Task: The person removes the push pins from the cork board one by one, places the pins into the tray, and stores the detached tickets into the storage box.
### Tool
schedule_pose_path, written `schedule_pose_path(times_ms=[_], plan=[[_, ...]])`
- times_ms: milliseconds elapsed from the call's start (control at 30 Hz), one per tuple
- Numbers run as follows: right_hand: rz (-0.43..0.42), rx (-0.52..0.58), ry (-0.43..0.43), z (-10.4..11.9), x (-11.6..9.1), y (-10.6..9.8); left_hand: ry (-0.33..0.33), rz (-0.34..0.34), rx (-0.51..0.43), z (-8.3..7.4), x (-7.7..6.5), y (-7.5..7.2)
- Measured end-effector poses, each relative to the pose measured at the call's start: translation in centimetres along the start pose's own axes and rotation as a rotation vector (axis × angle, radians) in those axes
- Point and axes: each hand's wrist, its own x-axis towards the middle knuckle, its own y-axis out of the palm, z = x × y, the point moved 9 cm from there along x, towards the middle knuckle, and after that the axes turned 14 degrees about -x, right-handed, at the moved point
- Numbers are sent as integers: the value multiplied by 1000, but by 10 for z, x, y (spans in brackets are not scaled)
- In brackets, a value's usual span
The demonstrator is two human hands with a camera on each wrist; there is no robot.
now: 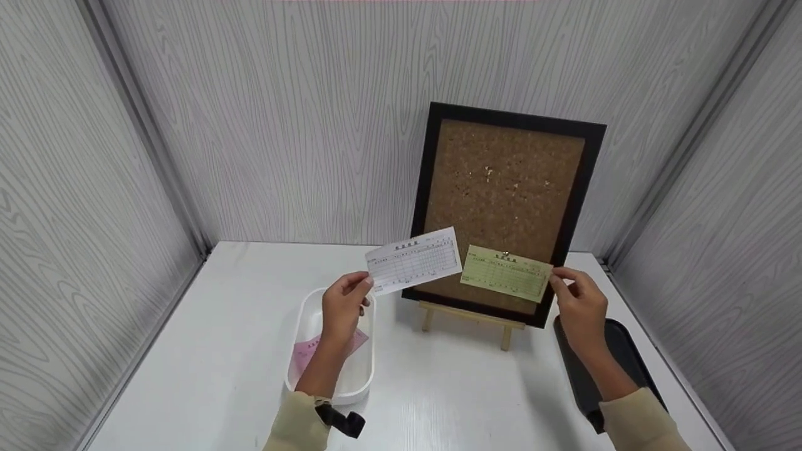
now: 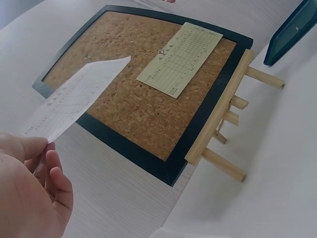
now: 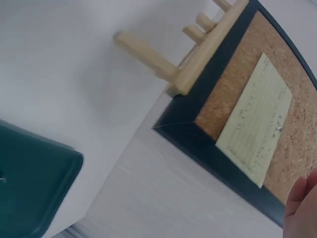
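Note:
My left hand (image 1: 343, 307) pinches a corner of a white receipt slip (image 1: 415, 260) between thumb and fingers, in front of the cork board's left side. The left wrist view has the slip (image 2: 79, 96) tilted in the air, apart from the board. A green receipt slip (image 1: 506, 274) lies against the lower part of the framed cork board (image 1: 495, 156), with a small pin (image 1: 505, 254) at its upper edge. My right hand (image 1: 579, 300), fingers loosely bent, is by that slip's right corner; the right wrist view leaves a gap between the hand (image 3: 301, 210) and the slip (image 3: 257, 119).
The board leans on a small wooden easel (image 1: 470, 311). Several pins (image 1: 489, 173) sit in its cork. A white tray (image 1: 369, 391) with a pink slip (image 1: 307, 351) stands under my left forearm. On the right lies a dark tray (image 1: 579, 379). Wood-grain walls enclose the table.

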Motion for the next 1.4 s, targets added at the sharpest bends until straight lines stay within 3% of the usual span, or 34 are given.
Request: schedule_pose_path(times_ms=[333, 667, 1000, 1233, 1400], plan=[[29, -22, 165, -50, -32, -19, -52, -77, 2, 9, -21, -46], [85, -15, 342, -105, -61, -28, -97, -130, 158, 17, -33, -83], [123, -191, 404, -140, -74, -40, -116, -188, 198, 23, -39, -122], [232, -315, 460, -163, -81, -37, -135, -250, 228, 29, -42, -147], [295, -377, 462, -171, -84, -34, -101, -281, 255, 29, -44, -159]])
